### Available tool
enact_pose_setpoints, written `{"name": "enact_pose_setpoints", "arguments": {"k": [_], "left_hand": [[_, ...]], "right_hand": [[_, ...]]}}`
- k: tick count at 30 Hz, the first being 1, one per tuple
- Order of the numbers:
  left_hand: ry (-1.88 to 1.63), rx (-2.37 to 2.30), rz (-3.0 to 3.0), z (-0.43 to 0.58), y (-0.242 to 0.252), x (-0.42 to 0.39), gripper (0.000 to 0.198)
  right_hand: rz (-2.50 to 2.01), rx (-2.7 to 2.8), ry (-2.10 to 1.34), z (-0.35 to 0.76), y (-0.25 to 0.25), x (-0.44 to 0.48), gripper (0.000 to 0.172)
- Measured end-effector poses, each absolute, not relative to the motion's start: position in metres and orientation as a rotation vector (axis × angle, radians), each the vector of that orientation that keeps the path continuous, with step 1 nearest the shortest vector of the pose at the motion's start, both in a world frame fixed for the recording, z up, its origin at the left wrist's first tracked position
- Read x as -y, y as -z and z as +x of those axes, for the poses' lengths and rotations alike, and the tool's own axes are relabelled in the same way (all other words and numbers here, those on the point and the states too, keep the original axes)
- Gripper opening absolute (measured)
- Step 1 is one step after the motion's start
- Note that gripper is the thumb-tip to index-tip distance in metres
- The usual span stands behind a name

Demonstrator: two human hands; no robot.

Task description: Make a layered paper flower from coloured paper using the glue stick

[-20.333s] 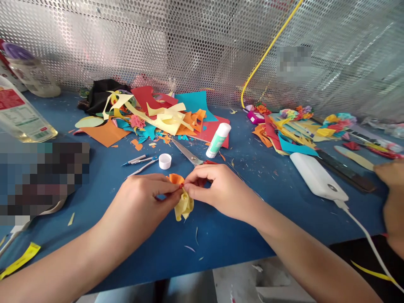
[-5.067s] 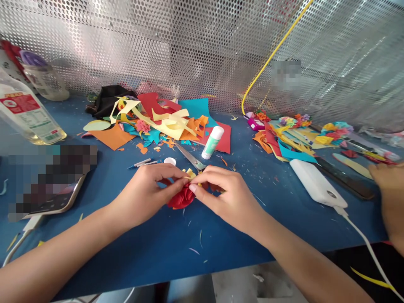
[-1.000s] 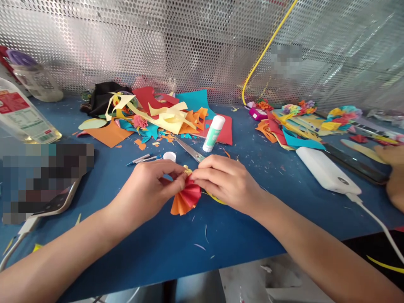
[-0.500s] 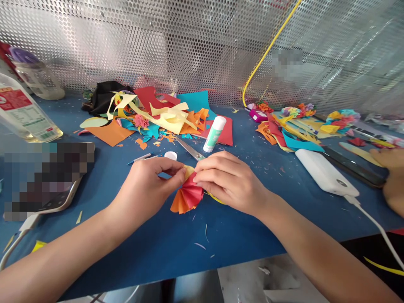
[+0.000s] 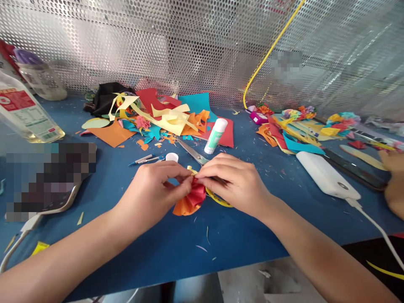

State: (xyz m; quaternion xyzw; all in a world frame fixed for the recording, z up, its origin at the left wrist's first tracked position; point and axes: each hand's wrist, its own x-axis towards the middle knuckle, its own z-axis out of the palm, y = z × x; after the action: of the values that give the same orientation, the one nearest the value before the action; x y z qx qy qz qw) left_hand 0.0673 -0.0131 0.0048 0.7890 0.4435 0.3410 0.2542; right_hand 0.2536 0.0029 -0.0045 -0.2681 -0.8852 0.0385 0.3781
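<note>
A pleated red and orange paper fan (image 5: 191, 200) hangs between my two hands, with a small pale yellow paper piece at its top. My left hand (image 5: 159, 185) pinches the fan's top edge from the left. From the right, my right hand (image 5: 235, 183) pinches the same spot, so the fingertips nearly meet. Scissors (image 5: 192, 152) lie behind my right hand, their yellow handle partly covered by it. An upright glue stick (image 5: 215, 136) stands just beyond, and its white cap (image 5: 172, 157) sits behind my left hand.
Coloured paper scraps (image 5: 164, 118) are heaped at the back. A pen (image 5: 143, 160) lies left of the cap. A phone (image 5: 53, 181) and an oil bottle (image 5: 27, 111) are at left. At right are a white power bank (image 5: 326, 174), paper flowers (image 5: 341, 122) and another person's hand (image 5: 393, 176).
My fingers have drawn closer together at the fan's top. The fan has turned slightly, and the yellow piece now shows above the fingertips. The view has shifted a little.
</note>
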Motion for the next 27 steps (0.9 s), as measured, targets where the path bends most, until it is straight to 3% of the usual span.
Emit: {"name": "enact_pose_setpoints", "arguments": {"k": [13,16,21,27], "left_hand": [[-0.826,-1.120,2.096,0.067,-0.005,0.010,0.012],[-0.892,-1.071,2.186,0.066,-0.001,0.009,0.012],[-1.106,-1.061,2.405,0.064,0.000,0.011,0.010],[-1.374,-0.987,2.533,0.062,-0.001,0.013,0.013]], "right_hand": [[-0.685,2.179,-0.225,0.254,0.005,-0.001,0.009],[-0.723,2.133,-0.315,0.254,0.005,-0.001,0.007],[-0.858,2.086,-0.423,0.255,0.002,0.001,0.018],[-0.724,2.068,-0.394,0.255,-0.004,0.003,0.022]]}}
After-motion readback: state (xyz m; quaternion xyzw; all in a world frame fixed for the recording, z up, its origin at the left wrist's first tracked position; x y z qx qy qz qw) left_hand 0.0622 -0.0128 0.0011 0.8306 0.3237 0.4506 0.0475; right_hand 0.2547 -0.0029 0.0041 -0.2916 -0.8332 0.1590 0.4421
